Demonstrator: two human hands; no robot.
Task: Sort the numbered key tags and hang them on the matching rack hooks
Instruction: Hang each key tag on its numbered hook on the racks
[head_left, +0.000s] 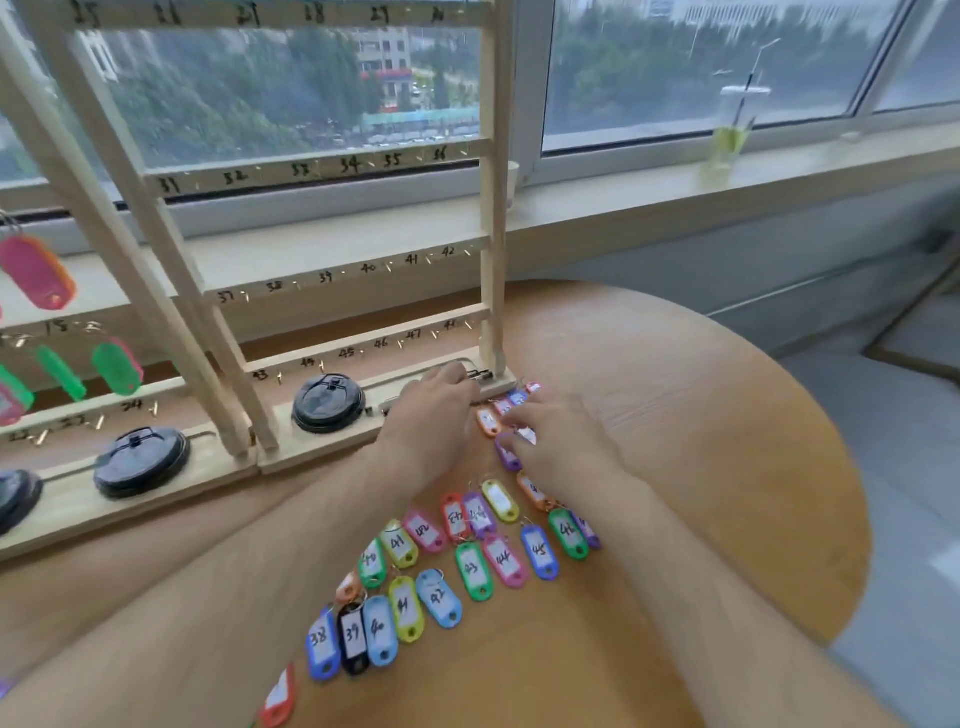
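Observation:
Several coloured numbered key tags (470, 551) lie in rows on the round wooden table (727, 467), with numbers such as 38 to 46 showing. A wooden rack (332, 166) with numbered hooks stands at the back left; its right section shows bare hooks 31 to 48. My left hand (436, 410) rests by the rack's base near its right post, fingers spread over the tags there. My right hand (558, 441) lies over a purple tag (506, 457) and an orange tag (487, 422), fingers bent down onto them. The picture is blurred, so any grip is unclear.
Pink and green tags (117, 366) hang on the rack's left section. Black round weights (328, 402) sit on the rack's base. A plastic cup with a straw (735, 127) stands on the windowsill. The table's edge curves away at the right, above the floor.

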